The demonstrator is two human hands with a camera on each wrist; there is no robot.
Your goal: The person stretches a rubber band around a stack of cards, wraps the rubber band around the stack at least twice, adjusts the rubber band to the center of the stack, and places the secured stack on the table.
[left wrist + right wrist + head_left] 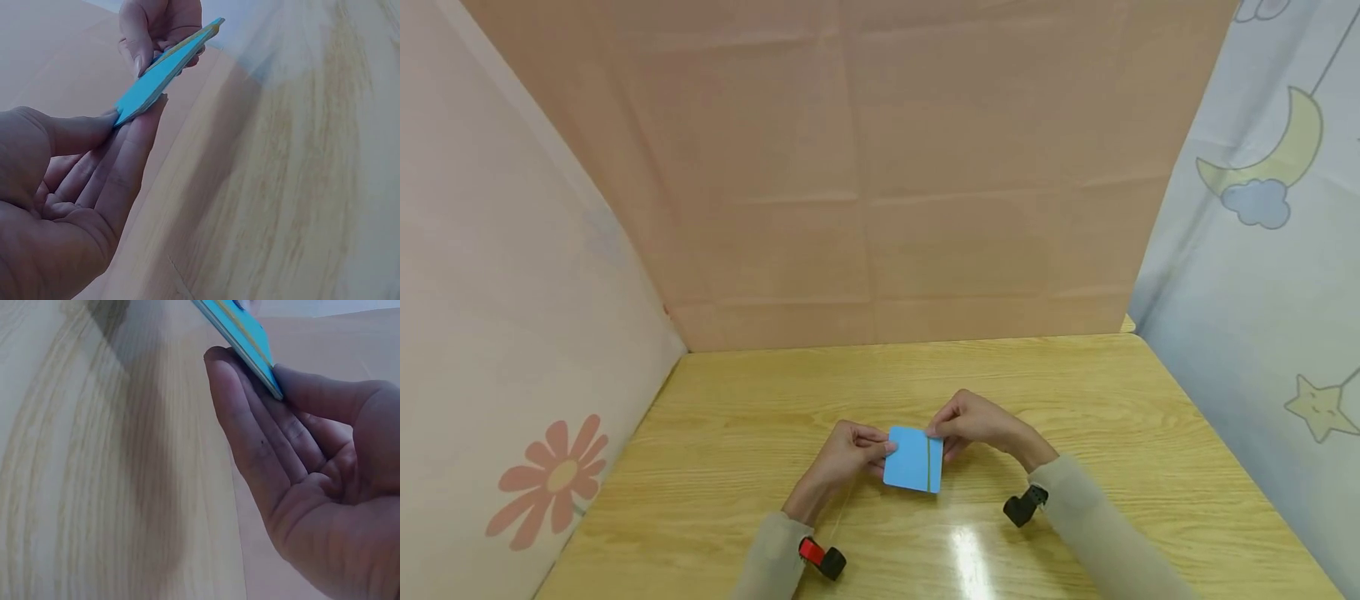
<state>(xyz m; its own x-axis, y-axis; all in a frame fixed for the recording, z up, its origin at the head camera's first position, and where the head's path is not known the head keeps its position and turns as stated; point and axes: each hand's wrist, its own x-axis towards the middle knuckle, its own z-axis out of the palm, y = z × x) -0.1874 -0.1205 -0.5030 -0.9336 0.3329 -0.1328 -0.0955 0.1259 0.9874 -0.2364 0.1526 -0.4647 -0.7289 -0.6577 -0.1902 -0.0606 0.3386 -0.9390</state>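
A small, thin blue notebook (907, 460), square with rounded corners, is held up over the table between both hands. An olive-yellow elastic band (928, 467) runs across its cover near the right edge. My left hand (847, 452) pinches the left edge, thumb on the cover and fingers behind. At the upper right corner, my right hand (973, 423) grips the notebook between thumb and fingers. The left wrist view shows the notebook (150, 87) nearly edge-on, its pale layered edge visible. In the right wrist view the thumb (325, 394) presses by the band's end.
Beneath the hands lies a wood-grain table (760, 392) with a bright light reflection near the front. A tan backdrop (865, 183) stands at the back edge. Pale patterned curtains (1247, 275) flank the table. Both wrists wear small black cameras (1019, 507).
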